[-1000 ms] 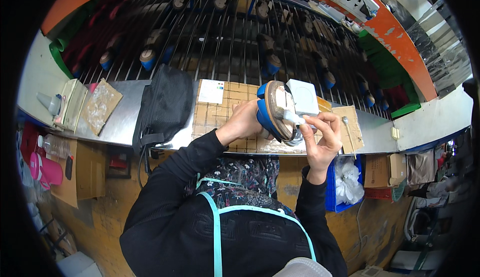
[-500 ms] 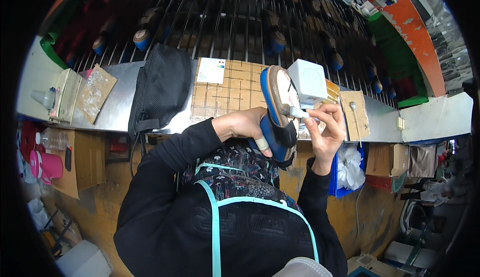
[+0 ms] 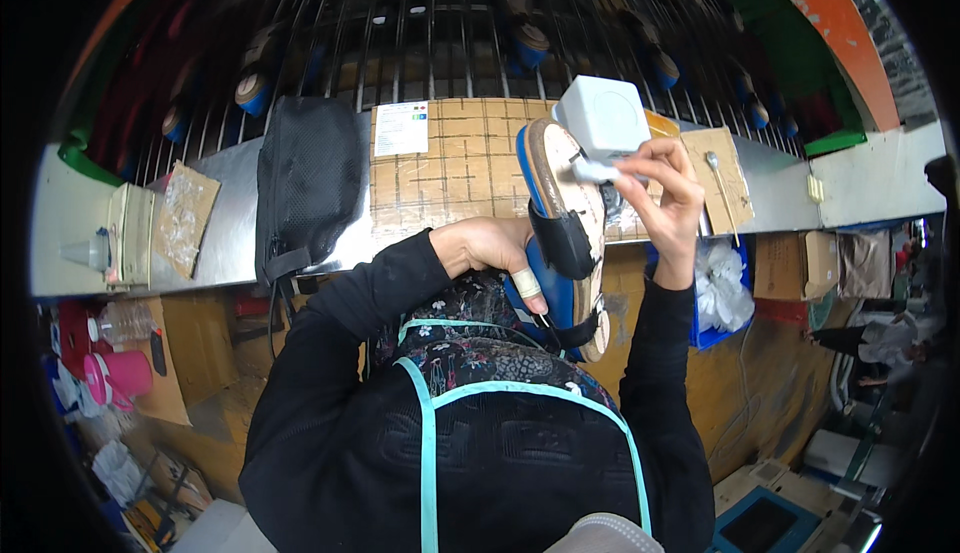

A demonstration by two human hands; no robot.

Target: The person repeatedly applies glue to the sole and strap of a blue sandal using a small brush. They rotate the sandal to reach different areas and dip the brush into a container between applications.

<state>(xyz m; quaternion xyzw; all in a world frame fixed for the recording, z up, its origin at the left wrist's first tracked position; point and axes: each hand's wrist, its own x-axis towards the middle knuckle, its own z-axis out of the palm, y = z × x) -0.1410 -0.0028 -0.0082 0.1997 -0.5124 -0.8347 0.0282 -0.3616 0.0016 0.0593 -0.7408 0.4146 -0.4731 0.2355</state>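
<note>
Can't read any txt here: the white label (image 3: 400, 131) on the cardboard sheet (image 3: 485, 168) has a few sm. coloured squares in its top R corner & lines of print, all too tiny for me to make out. Marks on the white cube (image 3: 610, 118) & on the insole of the sandal (image 3: 563, 238) I hold are too faint/blurred, & can't tell if the raised pattern on my blk top (image 3: 540, 468) is lettering.

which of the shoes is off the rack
The black-strapped sandal, gripped in the left hand; the other shoes in view are on the rack of metal bars.
</note>
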